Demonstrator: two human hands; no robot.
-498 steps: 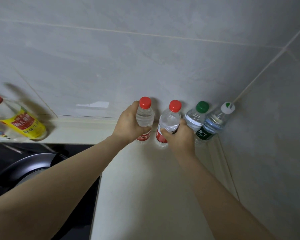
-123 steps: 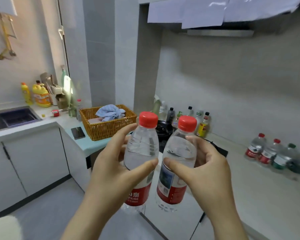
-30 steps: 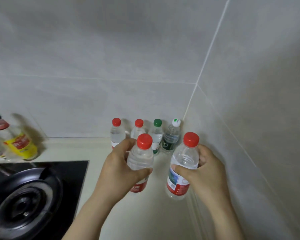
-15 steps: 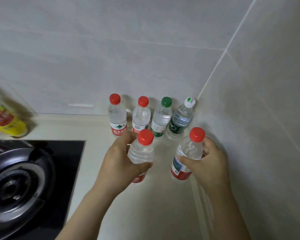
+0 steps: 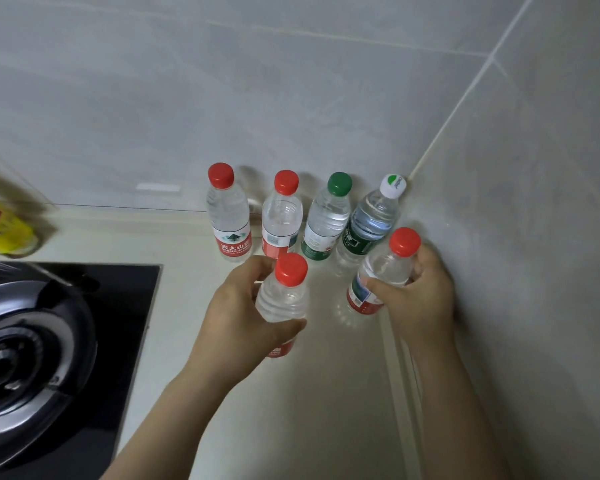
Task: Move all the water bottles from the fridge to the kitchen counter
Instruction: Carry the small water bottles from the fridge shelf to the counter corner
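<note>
Counter (image 5: 326, 393) corner, four bottles (image 5: 281, 216) lined along the far wall. Left hand (image 5: 236, 320) wraps the left bottle (image 5: 284, 299) mid-body; right hand (image 5: 420, 299) grips the right bottle (image 5: 378, 275) by the right wall. Full, so weighty; thin plastic dents, grip mid-body. Bases possibly touching down, unclear.

The yellow bottle (image 5: 1, 221) and the stove (image 5: 32, 358) run off the left side. The left hand (image 5: 239, 323) hides most of its water bottle (image 5: 284, 299) label.
</note>
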